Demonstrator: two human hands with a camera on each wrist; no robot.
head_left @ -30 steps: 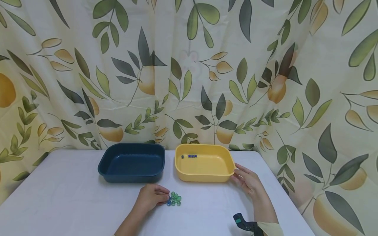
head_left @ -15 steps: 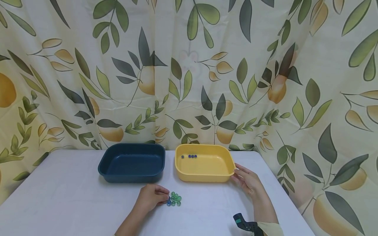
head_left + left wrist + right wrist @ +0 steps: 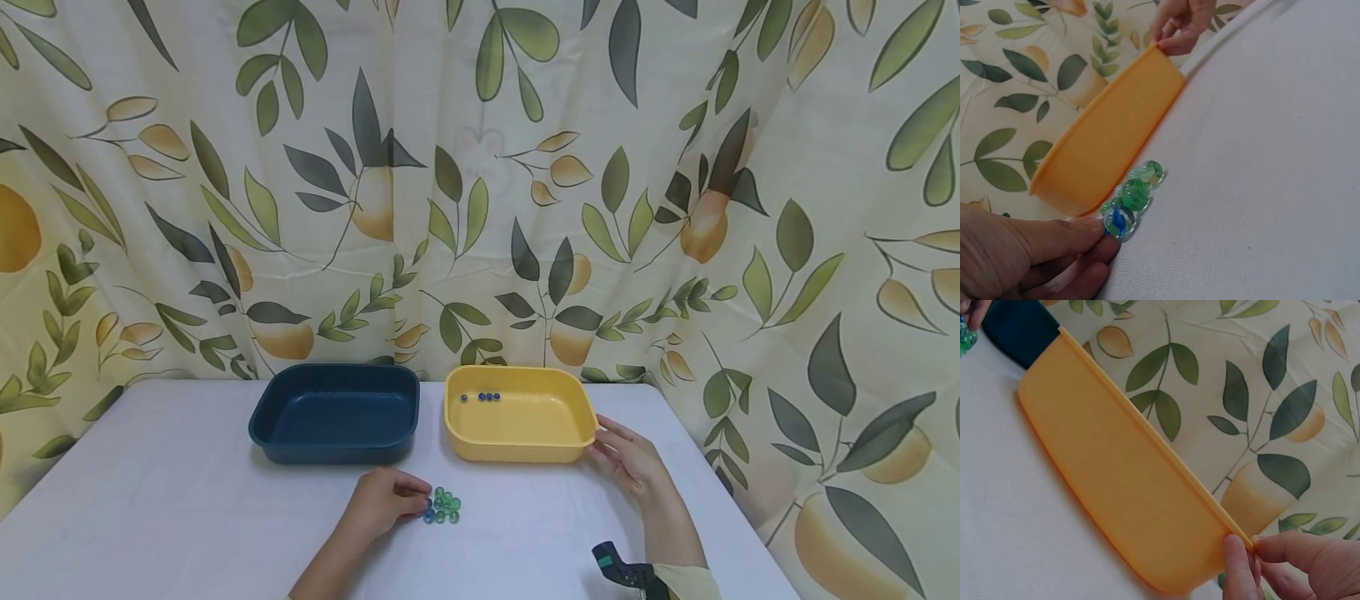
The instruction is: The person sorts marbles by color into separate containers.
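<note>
In the head view my left hand (image 3: 388, 502) is at the left side of a small cluster of glass marbles (image 3: 447, 503), mostly green. The thumb and finger pinch a blue marble (image 3: 428, 504), largely hidden by the fingertips. Right beside it, in the left wrist view, sits a clear marble with a blue swirl (image 3: 1120, 221), with green marbles (image 3: 1135, 194) behind. My right hand (image 3: 628, 461) holds the right end of a yellow tray (image 3: 517, 451), thumb and finger pinching its rim in the right wrist view. Several dark blue marbles (image 3: 489, 397) lie inside this tray.
A dark blue tray (image 3: 334, 454) stands left of the yellow one on the white-covered table (image 3: 187, 517). Behind the table hangs a leaf-patterned curtain (image 3: 480, 208). A black strapped device (image 3: 630, 573) is on the right wrist.
</note>
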